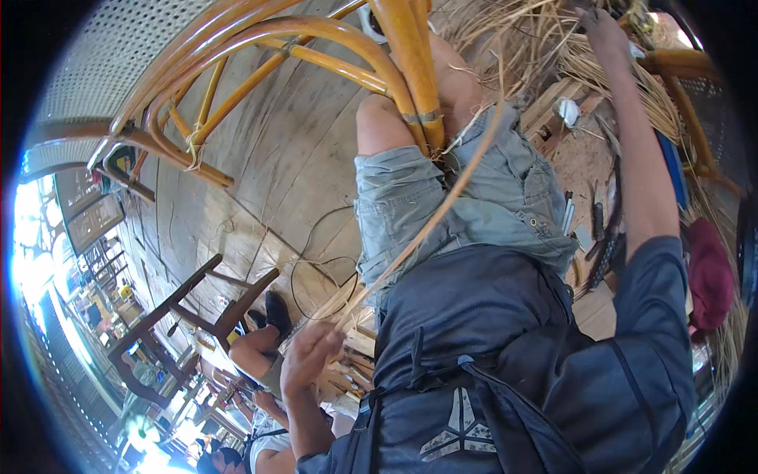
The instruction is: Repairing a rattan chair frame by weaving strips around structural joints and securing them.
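Observation:
My left hand (312, 351), low at the left beside my hip, is closed around a long, pale rattan strip (454, 189). That strip runs up diagonally across my lap, past my knees. My right arm stretches far forward, and my right hand (606, 39) is at the loose heap of rattan strips (517, 35). Its fingers look bent together among the strands; what is in them is hard to make out. Between my knees stands a glossy, honey-coloured rattan furniture frame (339, 35), its poles bound together near my thighs.
A coiled bundle of strips (659, 103) lies beside my right forearm. Dark-handled tools (598, 221) and a maroon cloth (709, 272) are to my right. At left are a dark wooden frame (213, 316), a thin looped cord (294, 276) on the plank floor, and a seated person (268, 442).

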`<act>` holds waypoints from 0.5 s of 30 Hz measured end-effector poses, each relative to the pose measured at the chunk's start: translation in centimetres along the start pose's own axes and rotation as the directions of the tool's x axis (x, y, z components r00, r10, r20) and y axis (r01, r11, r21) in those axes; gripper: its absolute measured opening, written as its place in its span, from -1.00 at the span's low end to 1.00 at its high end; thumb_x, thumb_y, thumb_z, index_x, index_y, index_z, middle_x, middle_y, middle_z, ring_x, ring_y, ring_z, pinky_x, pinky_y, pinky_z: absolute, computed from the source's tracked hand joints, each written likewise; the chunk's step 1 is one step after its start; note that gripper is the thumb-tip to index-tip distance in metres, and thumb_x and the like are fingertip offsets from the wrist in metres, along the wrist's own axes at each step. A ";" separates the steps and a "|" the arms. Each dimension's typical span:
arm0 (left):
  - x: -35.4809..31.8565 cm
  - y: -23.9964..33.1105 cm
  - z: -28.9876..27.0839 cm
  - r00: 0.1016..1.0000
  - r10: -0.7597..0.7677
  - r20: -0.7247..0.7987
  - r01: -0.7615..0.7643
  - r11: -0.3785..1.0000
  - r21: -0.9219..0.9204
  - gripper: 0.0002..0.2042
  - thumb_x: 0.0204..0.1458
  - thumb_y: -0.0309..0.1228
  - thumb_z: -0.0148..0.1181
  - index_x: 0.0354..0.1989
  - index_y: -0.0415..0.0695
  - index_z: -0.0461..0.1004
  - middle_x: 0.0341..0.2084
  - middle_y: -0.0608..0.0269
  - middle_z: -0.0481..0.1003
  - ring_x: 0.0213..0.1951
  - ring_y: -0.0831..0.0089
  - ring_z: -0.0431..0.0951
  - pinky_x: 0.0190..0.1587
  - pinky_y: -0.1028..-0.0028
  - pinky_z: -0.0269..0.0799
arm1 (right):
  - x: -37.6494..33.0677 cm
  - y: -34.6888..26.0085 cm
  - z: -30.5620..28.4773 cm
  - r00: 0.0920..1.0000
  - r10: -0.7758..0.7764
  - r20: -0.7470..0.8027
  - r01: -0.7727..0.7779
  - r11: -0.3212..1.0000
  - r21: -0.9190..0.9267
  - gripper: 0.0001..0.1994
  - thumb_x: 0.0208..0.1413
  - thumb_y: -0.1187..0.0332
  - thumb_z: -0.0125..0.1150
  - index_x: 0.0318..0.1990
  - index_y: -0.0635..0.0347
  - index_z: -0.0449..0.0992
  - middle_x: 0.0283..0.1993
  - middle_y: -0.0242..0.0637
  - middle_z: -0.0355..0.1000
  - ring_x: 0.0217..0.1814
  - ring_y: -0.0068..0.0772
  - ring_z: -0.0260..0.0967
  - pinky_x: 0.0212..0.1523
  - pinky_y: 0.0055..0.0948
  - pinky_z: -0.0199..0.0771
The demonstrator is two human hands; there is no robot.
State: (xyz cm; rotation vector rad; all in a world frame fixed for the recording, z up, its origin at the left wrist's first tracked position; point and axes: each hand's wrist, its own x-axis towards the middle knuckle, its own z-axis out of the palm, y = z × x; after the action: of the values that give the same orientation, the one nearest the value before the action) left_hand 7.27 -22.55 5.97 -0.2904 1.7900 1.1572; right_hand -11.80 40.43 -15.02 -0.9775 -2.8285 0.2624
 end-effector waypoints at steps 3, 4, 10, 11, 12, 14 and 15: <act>4.1 2.0 3.3 0.985 -0.052 -0.162 0.081 0.981 0.178 -0.74 0.16 -0.26 0.01 -0.25 -0.22 0.48 -0.59 0.35 0.39 -0.54 0.62 0.35 -0.49 0.60 0.25 | -3.5 -1.8 -1.8 0.958 -0.240 0.158 0.167 0.913 0.373 -0.58 0.15 0.07 0.00 0.03 0.16 0.37 -0.22 -0.18 0.46 -0.22 -0.21 0.42 -0.21 -0.29 0.37; 5.3 3.1 4.5 0.982 -0.090 -0.168 0.112 0.985 0.128 -0.74 0.18 -0.26 -0.02 -0.23 -0.22 0.46 -0.60 0.36 0.37 -0.55 0.63 0.33 -0.50 0.60 0.25 | -8.6 -6.9 -4.9 0.934 -0.248 0.259 0.116 0.893 0.435 -0.59 0.14 0.10 0.02 0.03 0.18 0.37 -0.26 -0.26 0.45 -0.28 -0.35 0.40 -0.24 -0.39 0.36; 11.7 8.2 8.2 0.988 0.077 -0.134 -0.072 0.997 0.039 -0.74 0.20 -0.27 -0.06 -0.21 -0.23 0.40 -0.66 0.38 0.32 -0.59 0.65 0.29 -0.51 0.57 0.25 | -25.5 -14.5 -12.5 0.415 -0.620 0.666 -0.668 0.289 0.685 -0.68 0.15 0.44 0.03 0.05 0.30 0.31 -0.55 -0.45 0.28 -0.59 -0.66 0.23 -0.55 -0.67 0.24; 12.1 8.7 8.4 0.982 0.109 -0.154 -0.100 0.993 0.068 -0.75 0.20 -0.27 -0.06 -0.22 -0.23 0.40 -0.67 0.37 0.33 -0.59 0.64 0.30 -0.51 0.57 0.26 | -26.6 -14.7 -12.1 0.426 -0.616 0.663 -0.666 0.282 0.691 -0.68 0.15 0.44 0.03 0.05 0.30 0.31 -0.55 -0.45 0.28 -0.59 -0.66 0.23 -0.55 -0.67 0.24; 12.6 8.9 8.3 0.982 0.115 -0.150 -0.105 0.992 0.077 -0.75 0.20 -0.27 -0.06 -0.22 -0.23 0.40 -0.67 0.37 0.33 -0.59 0.64 0.30 -0.51 0.57 0.26 | -27.5 -15.0 -11.6 0.371 -0.633 0.679 -0.737 0.244 0.630 -0.66 0.15 0.42 0.04 0.06 0.32 0.28 -0.55 -0.44 0.28 -0.60 -0.66 0.22 -0.57 -0.67 0.23; 12.6 8.9 8.1 0.978 0.145 -0.153 -0.130 0.986 0.109 -0.77 0.18 -0.29 -0.02 -0.26 -0.24 0.39 -0.68 0.35 0.35 -0.58 0.63 0.32 -0.49 0.56 0.28 | -28.1 -15.7 -11.7 0.310 -0.659 0.685 -0.803 0.204 0.560 -0.64 0.15 0.39 0.05 0.07 0.34 0.25 -0.55 -0.44 0.28 -0.61 -0.67 0.20 -0.58 -0.67 0.21; 12.4 8.9 8.1 0.977 0.146 -0.156 -0.129 0.985 0.114 -0.77 0.18 -0.29 -0.02 -0.26 -0.24 0.39 -0.68 0.35 0.35 -0.58 0.63 0.32 -0.49 0.56 0.28 | -28.0 -16.2 -11.8 0.267 -0.707 0.655 -0.816 0.196 0.544 -0.65 0.15 0.39 0.07 0.06 0.34 0.25 -0.54 -0.43 0.29 -0.62 -0.68 0.18 -0.59 -0.68 0.20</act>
State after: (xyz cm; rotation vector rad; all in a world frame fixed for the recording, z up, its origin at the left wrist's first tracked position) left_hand 0.03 -7.98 0.29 -0.2077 2.0348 1.1602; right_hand 2.56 11.94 -2.15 -0.4624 -1.7135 3.3832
